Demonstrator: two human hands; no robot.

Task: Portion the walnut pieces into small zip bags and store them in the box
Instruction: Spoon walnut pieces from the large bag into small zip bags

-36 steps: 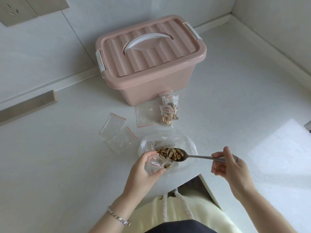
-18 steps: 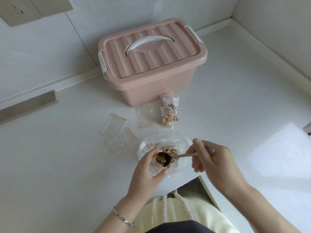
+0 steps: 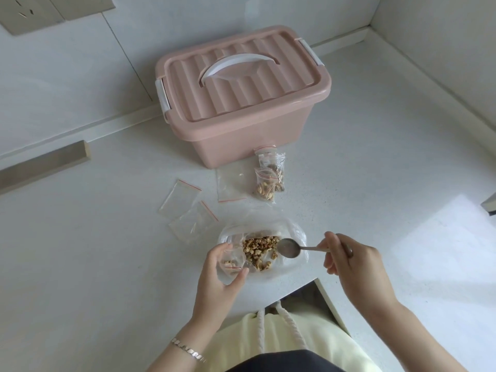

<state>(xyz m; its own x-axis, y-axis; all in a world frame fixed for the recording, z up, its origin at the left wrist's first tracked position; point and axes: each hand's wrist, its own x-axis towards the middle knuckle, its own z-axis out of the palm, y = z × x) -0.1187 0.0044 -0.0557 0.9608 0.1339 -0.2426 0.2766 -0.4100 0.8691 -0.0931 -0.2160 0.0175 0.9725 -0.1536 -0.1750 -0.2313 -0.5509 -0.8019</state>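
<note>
From the head view, the left hand (image 3: 217, 275) holds a small zip bag (image 3: 231, 261) upright, its fingers (image 3: 213, 257) curled around it and the thumb pressing its near side; a few walnut bits sit in the bag's bottom, inside the curl of the hand. Just beyond and to the right of those fingers lies the walnut pile (image 3: 259, 248), spread on a big clear bag (image 3: 290, 234) flat on the surface (image 3: 80, 264).

The right hand (image 3: 351, 264) pinches a spoon (image 3: 290, 248) by the handle, fingers closed on it. The spoon's long axis runs roughly level from right to left, its empty bowl pointing toward the left hand and resting at the right edge of the pile, between the two hands.

Farther out past the fingertips of both hands there are two filled bags (image 3: 268, 175), overlapping, their long axes pointing toward the box (image 3: 241, 103); their red-striped tops are nearest it. Three empty bags (image 3: 179, 200) lie flat: two overlapping beyond the left hand, one just left of the filled pair. One pink box stands behind them all, lid on, its white handle lying flat along the lid's length.
</note>
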